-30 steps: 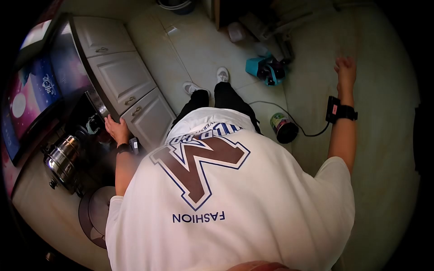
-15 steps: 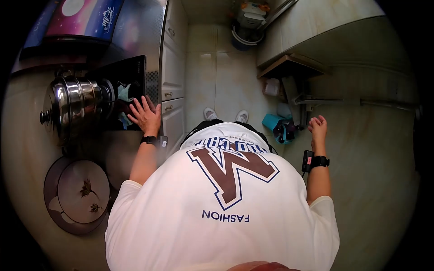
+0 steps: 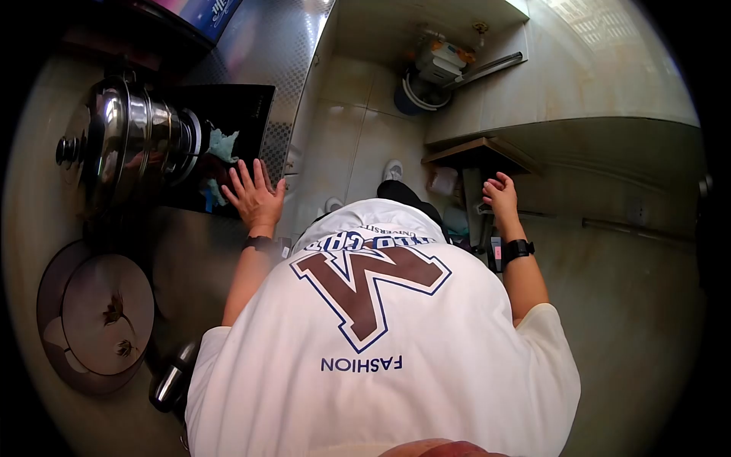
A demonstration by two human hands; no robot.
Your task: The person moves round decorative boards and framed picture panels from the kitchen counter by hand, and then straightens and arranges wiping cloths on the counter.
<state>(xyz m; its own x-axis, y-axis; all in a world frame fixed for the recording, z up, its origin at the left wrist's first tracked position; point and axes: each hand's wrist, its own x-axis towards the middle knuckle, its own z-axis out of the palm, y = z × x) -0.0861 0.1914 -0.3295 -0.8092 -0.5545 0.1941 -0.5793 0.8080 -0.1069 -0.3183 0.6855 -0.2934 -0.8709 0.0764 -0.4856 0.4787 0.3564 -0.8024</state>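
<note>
My left hand [image 3: 256,199], fingers spread and palm down, is over the front edge of the black stove [image 3: 255,103]. Nothing is in it, and I cannot tell whether it touches the surface. Just beyond its fingertips lie a crumpled pale green cloth [image 3: 223,145] and a second pale green piece [image 3: 214,192]. A lidded stainless steel steamer pot [image 3: 126,145] stands on the stove, left of that hand. My right hand [image 3: 501,195] hangs in the air at my right side, fingers loosely bent and apart, holding nothing visible.
Round flower-patterned discs [image 3: 106,314] and a shiny metal cylinder [image 3: 173,378] are at the lower left. On the tiled floor [image 3: 339,129] ahead stands a dark bucket [image 3: 419,97]. A wooden shelf [image 3: 499,152] juts out near my right hand.
The view has shifted and turned with my body, and one foot is now ahead of the other. My left hand stays spread by the stove; my right hand appears nearer the shelf.
</note>
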